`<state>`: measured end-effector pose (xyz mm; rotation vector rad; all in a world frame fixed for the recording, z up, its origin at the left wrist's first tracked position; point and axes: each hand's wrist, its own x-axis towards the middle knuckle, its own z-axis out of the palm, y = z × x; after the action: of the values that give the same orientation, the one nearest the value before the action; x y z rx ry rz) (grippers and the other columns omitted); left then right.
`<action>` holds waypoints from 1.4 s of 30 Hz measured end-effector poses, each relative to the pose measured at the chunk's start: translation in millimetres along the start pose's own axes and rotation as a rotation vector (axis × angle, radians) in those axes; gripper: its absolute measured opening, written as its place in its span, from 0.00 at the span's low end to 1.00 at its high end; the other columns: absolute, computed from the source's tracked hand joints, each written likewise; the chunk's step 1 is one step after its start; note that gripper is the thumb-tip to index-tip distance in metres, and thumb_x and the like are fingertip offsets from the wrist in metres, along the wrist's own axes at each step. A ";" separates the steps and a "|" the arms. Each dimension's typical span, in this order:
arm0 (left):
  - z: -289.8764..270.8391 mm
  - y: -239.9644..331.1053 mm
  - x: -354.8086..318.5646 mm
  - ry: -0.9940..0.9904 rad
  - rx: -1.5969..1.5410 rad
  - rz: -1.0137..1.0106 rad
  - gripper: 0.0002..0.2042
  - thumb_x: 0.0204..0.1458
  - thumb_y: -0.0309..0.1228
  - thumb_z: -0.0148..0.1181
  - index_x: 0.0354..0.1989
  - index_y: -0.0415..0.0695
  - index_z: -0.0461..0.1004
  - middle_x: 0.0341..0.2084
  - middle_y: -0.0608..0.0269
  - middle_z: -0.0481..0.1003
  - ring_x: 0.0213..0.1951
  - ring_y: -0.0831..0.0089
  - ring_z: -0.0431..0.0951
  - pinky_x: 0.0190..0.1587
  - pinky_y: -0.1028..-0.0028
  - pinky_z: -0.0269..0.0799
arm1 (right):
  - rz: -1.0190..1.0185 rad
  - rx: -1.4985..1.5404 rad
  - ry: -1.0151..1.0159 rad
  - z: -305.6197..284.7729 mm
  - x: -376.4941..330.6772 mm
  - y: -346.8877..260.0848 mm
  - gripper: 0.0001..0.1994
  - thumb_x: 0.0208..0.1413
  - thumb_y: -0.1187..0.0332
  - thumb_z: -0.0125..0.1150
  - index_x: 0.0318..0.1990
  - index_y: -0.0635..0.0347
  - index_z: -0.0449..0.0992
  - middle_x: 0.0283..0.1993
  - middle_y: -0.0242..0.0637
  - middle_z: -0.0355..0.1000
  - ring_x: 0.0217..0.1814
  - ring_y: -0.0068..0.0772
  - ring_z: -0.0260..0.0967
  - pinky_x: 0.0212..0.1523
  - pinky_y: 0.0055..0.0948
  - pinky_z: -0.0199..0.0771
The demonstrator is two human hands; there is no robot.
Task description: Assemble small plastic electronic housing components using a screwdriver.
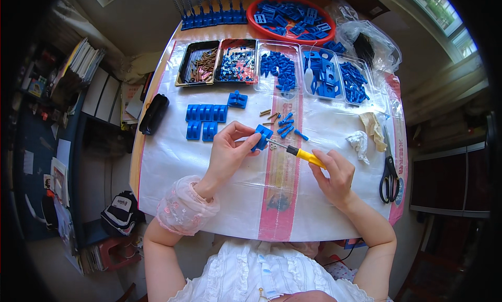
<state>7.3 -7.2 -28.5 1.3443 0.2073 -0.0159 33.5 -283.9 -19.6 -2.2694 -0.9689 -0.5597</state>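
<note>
Pinching a blue plastic block (264,135) in the left hand (234,148) and gripping in the right hand (334,176) a yellow-handled metal screwdriver (307,156) slanted lengthwise forward-left to that block.

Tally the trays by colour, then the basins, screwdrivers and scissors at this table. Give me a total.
Black trays: 2
Clear trays: 3
Red basin: 1
Yellow-handled screwdriver, in the right hand: 1
Scissors, one pair: 1
Total: 8
</note>
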 end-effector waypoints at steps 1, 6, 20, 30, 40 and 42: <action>0.8 -0.5 -0.3 0.005 0.010 0.001 0.06 0.61 0.27 0.63 0.42 0.41 0.73 0.42 0.58 0.82 0.40 0.72 0.85 0.36 0.80 0.81 | -0.015 0.007 0.012 0.2 1.1 -1.7 0.17 0.46 0.75 0.74 0.46 0.60 0.79 0.26 0.38 0.71 0.23 0.37 0.70 0.23 0.33 0.66; 3.6 3.0 -2.7 0.019 0.016 -0.028 0.07 0.60 0.27 0.64 0.42 0.42 0.72 0.41 0.59 0.82 0.39 0.70 0.86 0.33 0.80 0.81 | -0.078 0.009 0.005 4.3 -1.3 -4.7 0.13 0.47 0.70 0.74 0.40 0.59 0.78 0.23 0.34 0.71 0.20 0.35 0.70 0.21 0.34 0.66; 7.7 10.5 -5.5 -0.017 -0.035 -0.023 0.14 0.61 0.26 0.62 0.53 0.37 0.70 0.42 0.59 0.79 0.41 0.70 0.85 0.35 0.80 0.81 | -0.009 0.027 -0.063 9.1 -2.3 -3.7 0.13 0.47 0.66 0.75 0.36 0.56 0.77 0.22 0.32 0.72 0.19 0.35 0.70 0.22 0.34 0.67; -0.5 13.9 -1.4 -0.218 0.038 -0.081 0.18 0.61 0.29 0.63 0.58 0.40 0.73 0.35 0.66 0.80 0.36 0.84 0.79 0.26 0.86 0.67 | 0.044 -0.034 0.021 -3.1 12.3 7.6 0.17 0.41 0.73 0.77 0.41 0.58 0.78 0.27 0.33 0.69 0.29 0.34 0.67 0.25 0.34 0.65; 0.0 11.9 0.6 -0.255 0.041 -0.085 0.19 0.60 0.25 0.62 0.60 0.39 0.73 0.38 0.68 0.81 0.32 0.89 0.74 0.32 0.86 0.68 | 0.000 0.059 0.030 -5.2 10.2 7.4 0.16 0.42 0.74 0.76 0.40 0.60 0.78 0.28 0.36 0.69 0.27 0.37 0.67 0.24 0.35 0.65; -0.2 11.4 0.4 -0.270 0.028 -0.085 0.20 0.60 0.24 0.62 0.61 0.39 0.72 0.39 0.67 0.81 0.36 0.87 0.76 0.35 0.86 0.70 | -0.030 0.059 0.009 -7.6 9.1 6.4 0.16 0.43 0.74 0.76 0.40 0.61 0.77 0.28 0.37 0.69 0.27 0.38 0.68 0.24 0.36 0.66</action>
<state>9.1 -4.3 -17.6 1.3453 0.0355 -0.2707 43.1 -288.0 -11.2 -2.2018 -1.0032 -0.5465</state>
